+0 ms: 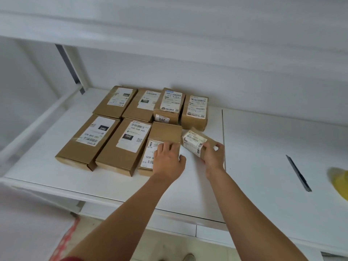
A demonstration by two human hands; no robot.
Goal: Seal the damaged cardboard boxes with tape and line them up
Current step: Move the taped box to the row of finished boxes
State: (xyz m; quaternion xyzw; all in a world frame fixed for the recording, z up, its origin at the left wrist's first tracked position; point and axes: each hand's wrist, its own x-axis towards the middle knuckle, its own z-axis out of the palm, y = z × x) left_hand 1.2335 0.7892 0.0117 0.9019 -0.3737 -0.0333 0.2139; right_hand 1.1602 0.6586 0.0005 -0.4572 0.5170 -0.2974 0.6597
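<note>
Both of my forearms reach out over the white counter (188,185) toward the cardboard boxes. My right grip (213,156) is curled around a small box (197,143), lifted and tilted, its white barcode label turned toward me; fingers wrap its near end and the thumb sits on the far side. My left grip (168,162) lies on top of the third front box (162,146), fingers bent over its label and its right edge, thumb out to the right, holding the box in place on the counter. That box lies just beside the tilted one, and I cannot tell whether they touch. To its left, in the same front row, lie two larger flat boxes: the middle front box (122,147) marked 060, and the left front box (88,142) with clear tape across its label. Behind them a back row of four boxes (150,106) stands close together against the white wall, all labels up. Well apart to the right, a dark utility knife (298,173) lies on the counter, and a blurred yellow object (340,183) shows at the frame's right edge.
</note>
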